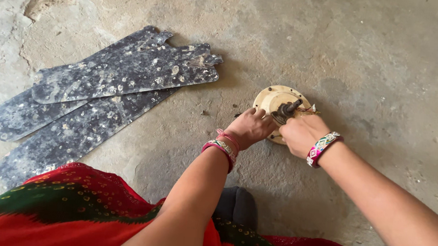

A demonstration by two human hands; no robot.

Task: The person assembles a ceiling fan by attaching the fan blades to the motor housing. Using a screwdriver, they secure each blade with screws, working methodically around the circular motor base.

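Nearest, red and green patterned cloth (68,215) and a dark sock-like shape (236,206), cut off by the lower edge. On the concrete floor (377,62), cream round fan motor housing (274,98) gripped at its near rim by left hand (249,127) and right hand (302,135), both curled closed on it; likely to slip or pinch a finger against the dark shaft (288,109), or snag the thin wires (308,109). Fingertips and near rim hidden under the knuckles; farther left, three spotted dark fan blades (108,89), stacked well apart.
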